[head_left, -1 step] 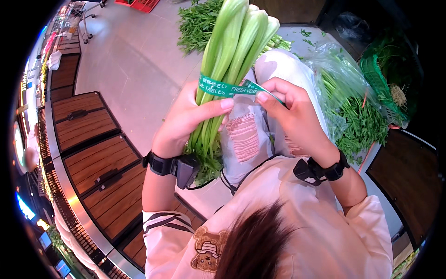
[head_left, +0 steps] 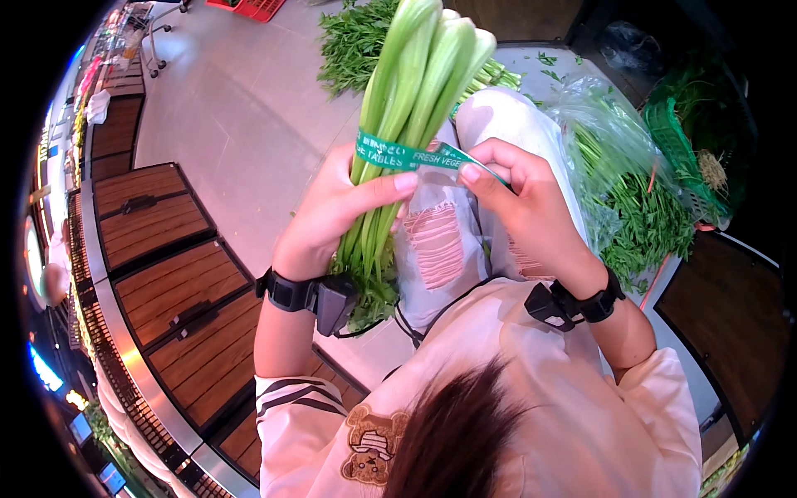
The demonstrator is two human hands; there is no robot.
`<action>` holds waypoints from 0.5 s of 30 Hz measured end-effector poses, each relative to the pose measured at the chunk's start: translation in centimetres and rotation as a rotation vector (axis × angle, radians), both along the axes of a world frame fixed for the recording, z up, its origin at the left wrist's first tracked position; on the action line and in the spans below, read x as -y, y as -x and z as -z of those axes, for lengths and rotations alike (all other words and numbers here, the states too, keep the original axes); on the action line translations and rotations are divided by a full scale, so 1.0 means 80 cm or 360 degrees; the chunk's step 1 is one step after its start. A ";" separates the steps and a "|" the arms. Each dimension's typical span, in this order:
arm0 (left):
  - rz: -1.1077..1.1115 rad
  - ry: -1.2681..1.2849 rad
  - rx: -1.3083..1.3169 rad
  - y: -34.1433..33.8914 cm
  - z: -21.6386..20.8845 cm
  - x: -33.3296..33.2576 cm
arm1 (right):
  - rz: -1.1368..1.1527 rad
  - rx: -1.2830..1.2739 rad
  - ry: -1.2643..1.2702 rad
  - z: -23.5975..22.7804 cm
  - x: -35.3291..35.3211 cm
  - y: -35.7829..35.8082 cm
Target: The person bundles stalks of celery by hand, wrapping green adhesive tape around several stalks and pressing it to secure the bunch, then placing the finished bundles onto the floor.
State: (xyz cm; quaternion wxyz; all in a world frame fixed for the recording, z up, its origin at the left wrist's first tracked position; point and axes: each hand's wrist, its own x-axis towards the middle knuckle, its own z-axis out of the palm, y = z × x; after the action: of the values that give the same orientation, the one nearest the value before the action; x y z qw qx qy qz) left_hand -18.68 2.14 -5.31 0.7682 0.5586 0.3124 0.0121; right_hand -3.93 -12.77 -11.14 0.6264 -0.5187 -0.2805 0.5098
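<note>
A green printed tape band (head_left: 407, 156) wraps the celery stalks at centre, and a clear plastic bag (head_left: 606, 124) of leafy greens lies right.

A person's left hand (head_left: 332, 217) grips a bunch of long pale-green celery stalks (head_left: 415, 91) while the right hand (head_left: 523, 195) pinches a green printed plastic tape (head_left: 398, 155) wrapped around it. A clear plastic bag of leafy greens (head_left: 618, 178) lies to the right, with loose green herbs (head_left: 353, 41) on the grey floor (head_left: 241, 116).
</note>
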 end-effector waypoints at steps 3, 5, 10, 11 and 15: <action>-0.0086 -0.0015 -0.0064 0.001 0.008 -0.007 | -0.0042 -0.0032 -0.0017 -0.013 0.008 0.003; -0.0109 -0.0011 -0.0069 0.003 0.014 -0.010 | -0.0086 -0.0142 0.0023 -0.028 0.011 0.007; -0.0126 -0.0241 -0.0239 -0.005 0.017 -0.010 | -0.0088 -0.0144 0.0062 -0.051 0.015 0.017; -0.0124 -0.0240 -0.0241 -0.005 0.020 -0.011 | -0.0084 -0.0167 0.0094 -0.054 0.016 0.016; -0.0082 -0.0345 -0.0297 -0.006 0.017 -0.011 | -0.0095 -0.0186 0.0183 -0.032 0.015 0.011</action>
State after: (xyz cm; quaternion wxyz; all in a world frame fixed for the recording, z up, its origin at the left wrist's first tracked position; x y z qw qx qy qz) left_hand -18.18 3.00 -6.68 0.6705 0.6287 0.3937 0.0135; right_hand -4.82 -13.95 -8.59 0.5953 -0.5147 -0.2292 0.5729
